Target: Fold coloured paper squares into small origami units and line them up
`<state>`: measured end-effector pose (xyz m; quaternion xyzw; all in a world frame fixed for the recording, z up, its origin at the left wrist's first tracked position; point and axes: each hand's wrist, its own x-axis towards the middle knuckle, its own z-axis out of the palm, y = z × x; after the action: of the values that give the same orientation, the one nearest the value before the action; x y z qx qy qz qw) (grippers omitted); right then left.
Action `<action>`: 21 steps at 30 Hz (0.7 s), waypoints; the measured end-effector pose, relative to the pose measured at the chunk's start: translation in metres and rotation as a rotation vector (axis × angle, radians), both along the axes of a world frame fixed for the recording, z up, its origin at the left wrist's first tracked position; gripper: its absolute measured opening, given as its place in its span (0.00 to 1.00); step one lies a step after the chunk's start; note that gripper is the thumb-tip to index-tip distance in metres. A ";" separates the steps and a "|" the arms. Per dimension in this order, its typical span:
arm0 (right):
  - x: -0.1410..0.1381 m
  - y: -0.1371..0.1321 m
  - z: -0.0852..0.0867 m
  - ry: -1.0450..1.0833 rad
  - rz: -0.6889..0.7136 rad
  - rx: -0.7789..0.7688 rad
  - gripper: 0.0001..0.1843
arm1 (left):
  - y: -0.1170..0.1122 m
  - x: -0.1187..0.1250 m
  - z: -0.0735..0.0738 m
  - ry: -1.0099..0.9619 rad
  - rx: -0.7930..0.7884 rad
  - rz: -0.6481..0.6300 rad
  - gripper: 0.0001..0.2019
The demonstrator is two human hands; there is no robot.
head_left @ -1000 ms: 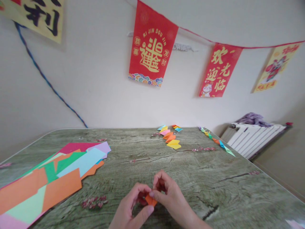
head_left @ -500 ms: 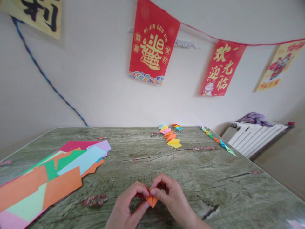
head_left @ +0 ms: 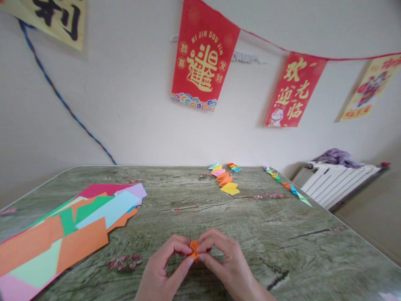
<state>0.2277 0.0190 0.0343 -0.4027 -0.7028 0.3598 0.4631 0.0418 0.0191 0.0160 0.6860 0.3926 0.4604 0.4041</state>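
Head view, looking down across a wood-grain table (head_left: 282, 242). At the near edge, the left hand (head_left: 161, 271) and the right hand (head_left: 227, 263) meet at a small orange folded paper (head_left: 194, 249), held just above the table top. The fingers of both hands are closed on it, each thumb and forefinger pinching one side; the remaining fingers are curled.

To the left lies a fanned stack of coloured paper sheets (head_left: 72, 225) in orange, green, pale blue, pink and lilac. Near the far edge is a row of folded pieces (head_left: 226, 179), yellow nearest, then orange, pink and blue. A chain of folded pieces (head_left: 286, 186) runs along the right edge.

On the wall, a red banner (head_left: 203, 58) bears a large gold character, smaller characters in roundels, and a Latin line ending "JIN DOU JIN". A red pennant (head_left: 293, 92) reads 欢迎光临 above a small cat figure. A yellow pennant (head_left: 365, 90) shows a figure; its writing is too small to read. A yellow poster (head_left: 53, 16), top left, carries cropped black brush characters. A radiator (head_left: 335, 182) stands at right, with a purple cloth (head_left: 336, 156) on top.
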 end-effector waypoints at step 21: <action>-0.009 -0.003 -0.004 0.287 0.022 -0.287 0.11 | -0.004 0.007 0.007 -0.341 -0.360 0.057 0.14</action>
<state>0.2188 0.0165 0.0299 -0.4014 -0.5754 0.5150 0.4926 0.0489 0.0153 0.0228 0.5039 0.4138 0.5033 0.5670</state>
